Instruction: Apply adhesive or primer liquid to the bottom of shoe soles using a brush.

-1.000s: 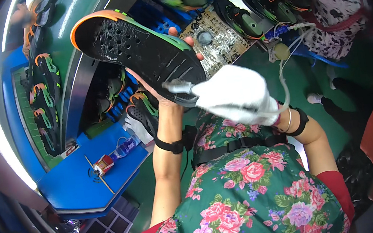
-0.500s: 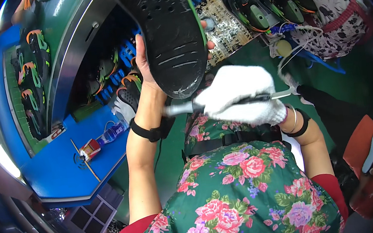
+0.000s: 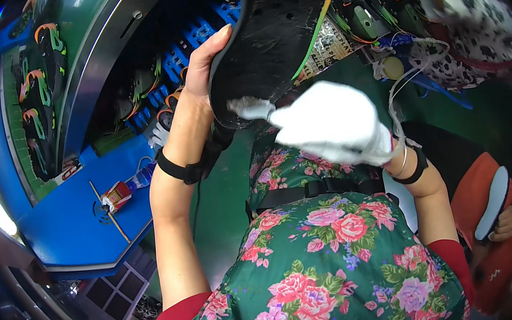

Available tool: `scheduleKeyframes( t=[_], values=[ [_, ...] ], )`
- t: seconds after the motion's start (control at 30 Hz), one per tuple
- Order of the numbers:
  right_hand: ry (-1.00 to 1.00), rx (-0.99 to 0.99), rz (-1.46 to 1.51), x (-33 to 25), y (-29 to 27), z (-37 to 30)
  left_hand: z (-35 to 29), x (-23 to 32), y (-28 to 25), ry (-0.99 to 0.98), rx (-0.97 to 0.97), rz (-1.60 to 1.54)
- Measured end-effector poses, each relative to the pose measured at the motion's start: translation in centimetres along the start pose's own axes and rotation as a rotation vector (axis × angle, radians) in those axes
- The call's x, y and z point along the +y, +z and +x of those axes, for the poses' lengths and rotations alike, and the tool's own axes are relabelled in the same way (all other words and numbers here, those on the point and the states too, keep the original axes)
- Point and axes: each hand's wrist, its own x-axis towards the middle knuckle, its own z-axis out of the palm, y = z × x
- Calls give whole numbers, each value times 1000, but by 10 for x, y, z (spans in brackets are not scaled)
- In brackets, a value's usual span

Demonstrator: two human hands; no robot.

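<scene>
A black shoe [image 3: 268,50] is held up in front of me, its dark underside toward me. Green and orange show along its right edge. My left hand [image 3: 206,64] grips it from the left side, with the thumb on the edge and the other fingers hidden behind. In a white glove, my right hand [image 3: 331,122] is closed round a brush [image 3: 253,108]. The brush's pale tip rests on the lower end of the underside, slightly blurred. Most of the brush's handle is hidden by the glove.
At left, a blue table [image 3: 60,232] bears a small red and white box [image 3: 118,195]. Several shoes [image 3: 37,97] lie on a green conveyor beyond. To the right, a co-worker's patterned sleeve [image 3: 480,11] is near more shoes [image 3: 360,16]; another person's hand [image 3: 504,225] holds a pale sole-shaped piece [image 3: 493,201].
The shoe has tilted and shifted right, and my left hand has moved with it. My right hand has raised the brush from below the shoe onto its lower end.
</scene>
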Motion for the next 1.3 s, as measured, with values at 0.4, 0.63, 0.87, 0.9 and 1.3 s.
scheduleKeyframes(
  t=[0.4, 0.63, 0.87, 0.9, 1.3],
  values=[
    [266, 196, 581, 7, 11, 5, -2, -5, -2, -8, -38, -9],
    [671, 184, 812, 10, -7, 6, -19, -41, 37, 7, -69, -564],
    [264, 313, -51, 36, -47, 34, -26, -73, 47, -46, -210, -656],
    [129, 320, -225, 43, -48, 33, -26, -72, 52, -53, -253, -672],
    [726, 735, 715, -3, -63, -19, 5, 98, 92, 469, -650, -196]
  ],
)
